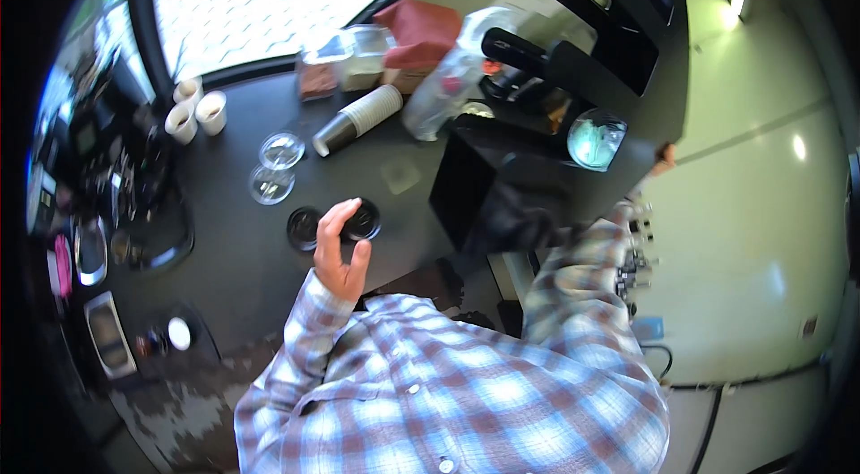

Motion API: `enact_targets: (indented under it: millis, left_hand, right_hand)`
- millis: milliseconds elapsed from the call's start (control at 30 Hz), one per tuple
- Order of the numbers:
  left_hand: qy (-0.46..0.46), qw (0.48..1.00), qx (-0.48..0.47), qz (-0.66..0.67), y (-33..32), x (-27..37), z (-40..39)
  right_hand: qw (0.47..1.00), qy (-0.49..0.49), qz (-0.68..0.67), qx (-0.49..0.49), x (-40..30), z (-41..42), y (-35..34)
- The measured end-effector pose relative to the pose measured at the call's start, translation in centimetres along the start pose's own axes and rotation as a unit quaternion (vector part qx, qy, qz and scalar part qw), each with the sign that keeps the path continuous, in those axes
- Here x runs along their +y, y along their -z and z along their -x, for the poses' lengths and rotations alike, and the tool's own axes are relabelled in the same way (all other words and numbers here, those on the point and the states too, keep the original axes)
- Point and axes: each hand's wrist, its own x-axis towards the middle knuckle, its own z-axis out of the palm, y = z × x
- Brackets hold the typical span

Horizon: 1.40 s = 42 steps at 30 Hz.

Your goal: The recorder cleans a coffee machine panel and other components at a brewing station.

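Above the dark counter, my left hand (341, 249) is bent with thumb and fingers apart. It is over or just beside a round black plastic lid (363, 220); a second black lid (304, 229) lies to its left. Farther back are two clear plastic lids (282, 151). My right arm stretches away to the right, and only a small part of my right hand (664, 157) shows beyond the counter's edge, blurred; what it touches cannot be told. A clear container with pale blue-green contents (595, 141) stands to the left of that hand.
A stack of paper cups (366, 116) lies on its side. Several small white cups with dark contents (211, 112) stand by the window. Clear tubs (318, 73), a red-brown bag (420, 34) and a plastic bag (440, 94) line the back. A black box-shaped object (463, 188) stands right of centre.
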Motion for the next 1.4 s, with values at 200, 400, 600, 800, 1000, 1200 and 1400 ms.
enact_targets:
  millis: [200, 400, 600, 800, 1000, 1200, 1400]
  left_hand:
    - [-0.045, 0.994, -0.081, 0.061, -3.0, 2.6, -3.2]
    - [-0.164, 0.955, -0.227, 0.101, -4.5, 8.8, -12.2]
    - [-0.200, 0.827, -0.511, 0.125, -10.1, 13.5, -16.4]
    - [-0.040, 0.788, -0.611, -0.067, -14.1, 13.1, -16.5]
    - [-0.062, 0.850, -0.520, -0.055, -15.0, 11.5, -15.3]
    - [-0.035, 0.850, -0.522, -0.053, -16.2, 10.2, -15.1]
    - [-0.030, 0.844, -0.525, 0.108, -17.0, 8.0, -12.9]
  right_hand:
    - [0.988, 0.113, -0.005, 0.109, 4.4, 16.1, -1.0]
    - [0.973, 0.153, -0.029, 0.169, 8.6, 42.1, -5.1]
    - [0.969, 0.167, -0.079, 0.162, 13.5, 39.3, -4.9]
    - [0.962, 0.196, -0.122, 0.146, 7.2, 4.2, 7.4]
    - [0.969, 0.175, -0.138, 0.108, 6.9, 2.8, 4.0]
    - [0.917, 0.153, -0.332, -0.162, 8.4, 2.6, 3.6]
    - [0.967, 0.141, -0.214, 0.010, 8.9, 3.5, 1.2]
